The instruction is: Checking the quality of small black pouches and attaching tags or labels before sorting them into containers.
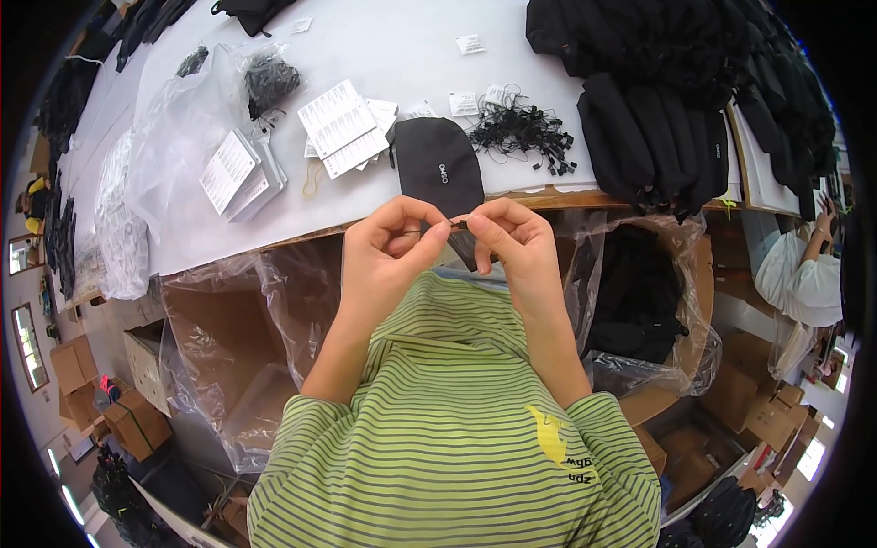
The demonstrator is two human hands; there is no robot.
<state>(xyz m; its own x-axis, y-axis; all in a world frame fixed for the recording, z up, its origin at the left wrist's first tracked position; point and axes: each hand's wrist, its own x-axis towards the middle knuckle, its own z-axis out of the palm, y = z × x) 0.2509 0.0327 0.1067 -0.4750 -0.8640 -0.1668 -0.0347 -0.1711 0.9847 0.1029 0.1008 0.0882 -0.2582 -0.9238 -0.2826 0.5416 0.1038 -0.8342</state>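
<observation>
My left hand (395, 245) and my right hand (517, 248) meet at the table's front edge, thumb and forefinger of each pinched together. Between the fingertips is a small black string fastener (459, 224), its thin cord barely visible. Just beyond the hands lies a flat black pouch (438, 151) with light lettering, its lower end hanging over the edge. A tangle of black string fasteners (523, 134) sits right of the pouch. To its left are stacked white printed tags (345, 128), and farther left another stack of tags (239, 173).
Black pouches (653, 137) are heaped on the right of the white table (215, 233). Clear plastic bags (174, 137) lie at left. Below the edge stand a plastic-lined carton (219, 338) and another carton holding black items (639, 292). A person in white (804, 274) is at far right.
</observation>
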